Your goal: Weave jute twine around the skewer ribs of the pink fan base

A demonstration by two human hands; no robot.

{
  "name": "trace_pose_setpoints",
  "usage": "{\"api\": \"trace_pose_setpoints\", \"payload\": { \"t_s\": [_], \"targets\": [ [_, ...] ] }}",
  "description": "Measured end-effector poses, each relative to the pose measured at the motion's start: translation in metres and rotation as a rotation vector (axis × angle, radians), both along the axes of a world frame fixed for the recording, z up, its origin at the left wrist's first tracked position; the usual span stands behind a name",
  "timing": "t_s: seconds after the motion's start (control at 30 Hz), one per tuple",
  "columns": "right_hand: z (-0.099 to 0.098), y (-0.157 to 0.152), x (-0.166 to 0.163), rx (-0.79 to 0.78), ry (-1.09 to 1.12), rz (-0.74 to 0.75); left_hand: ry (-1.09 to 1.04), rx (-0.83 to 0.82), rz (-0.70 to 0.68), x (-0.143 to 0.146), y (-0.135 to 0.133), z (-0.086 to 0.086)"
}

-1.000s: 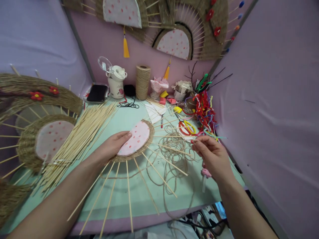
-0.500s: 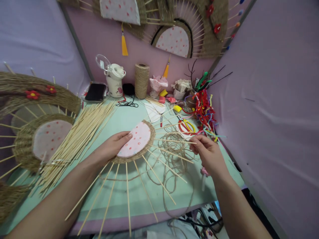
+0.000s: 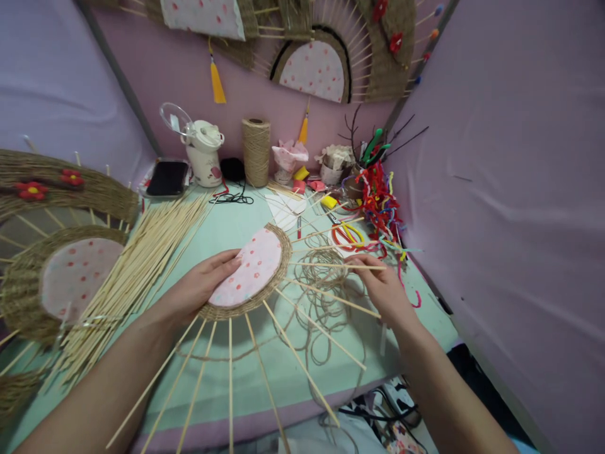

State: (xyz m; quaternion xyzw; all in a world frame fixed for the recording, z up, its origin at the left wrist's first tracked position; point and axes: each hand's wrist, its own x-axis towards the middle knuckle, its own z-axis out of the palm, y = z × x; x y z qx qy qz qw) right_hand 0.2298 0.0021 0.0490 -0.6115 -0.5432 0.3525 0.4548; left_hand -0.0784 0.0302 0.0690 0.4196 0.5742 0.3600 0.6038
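My left hand (image 3: 208, 284) grips a half-round fan piece (image 3: 253, 268) by its straight side, thumb on top. White cloth with red dots covers its middle, and a woven twine rim (image 3: 285, 260) borders the curve. Thin bamboo sticks (image 3: 309, 325) radiate from that rim toward me and to the right. My right hand (image 3: 380, 284) is closed in a pinch at the outer part of a right-hand stick (image 3: 331, 265). Whether its fingertips hold that stick or some twine is hidden. Loose twine (image 3: 321, 277) lies tangled beneath the sticks, left of this hand.
Loose bamboo sticks (image 3: 137, 271) and a larger woven fan (image 3: 70, 246) lie left. Behind stand a phone (image 3: 167, 178), white jug (image 3: 204, 154) and twine spool (image 3: 256, 153). Scissors (image 3: 347, 236) and red pipe cleaners (image 3: 378, 195) lie right. Fabric walls rise on both sides.
My right hand has moved slightly left, closer to the woven rim. The fan piece has shifted a little left and down with my left hand. The whole view has swung slightly.
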Motion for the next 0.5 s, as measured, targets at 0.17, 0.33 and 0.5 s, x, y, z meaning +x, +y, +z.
{"api": "trace_pose_setpoints", "payload": {
  "t_s": [0.17,0.33,0.5],
  "targets": [
    [0.011,-0.023,0.037,0.111,-0.101,-0.112,-0.008,0.003,0.055,0.002,0.004,0.003],
    [0.025,-0.048,0.085,-0.056,-0.496,-0.124,0.040,-0.070,0.108,0.006,0.005,0.008],
    [0.021,-0.068,0.102,-0.386,-0.895,0.090,0.094,-0.099,0.101,0.007,0.006,0.008]
  ]
}}
